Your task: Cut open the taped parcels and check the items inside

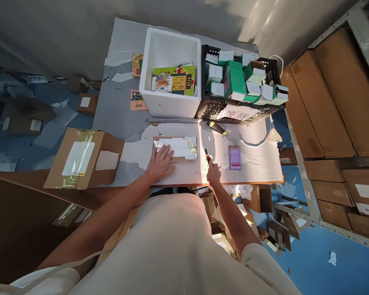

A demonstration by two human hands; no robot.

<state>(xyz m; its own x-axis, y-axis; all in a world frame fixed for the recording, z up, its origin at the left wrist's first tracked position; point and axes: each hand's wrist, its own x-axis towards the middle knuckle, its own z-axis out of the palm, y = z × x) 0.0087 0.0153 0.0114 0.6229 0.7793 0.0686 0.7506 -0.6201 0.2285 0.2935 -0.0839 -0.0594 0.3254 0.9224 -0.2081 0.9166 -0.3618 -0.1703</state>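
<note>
cardboard, flat and taped, the small parcel (176,148) lies mid-bench under the left hand (160,162), whose fingers are spread and pressed flat on its near-left corner, forearm angled in from the near left. the right hand (213,174) sits just right of the parcel, fingers pinched around a red-and-black utility knife (208,157), blade end pointing far. a phone (235,157) lies right of the knife. beyond stand a white foam box (171,73) and a black crate (242,82) of green cartons. a larger brown box (84,159) sits left on the bench (258,168).
</note>
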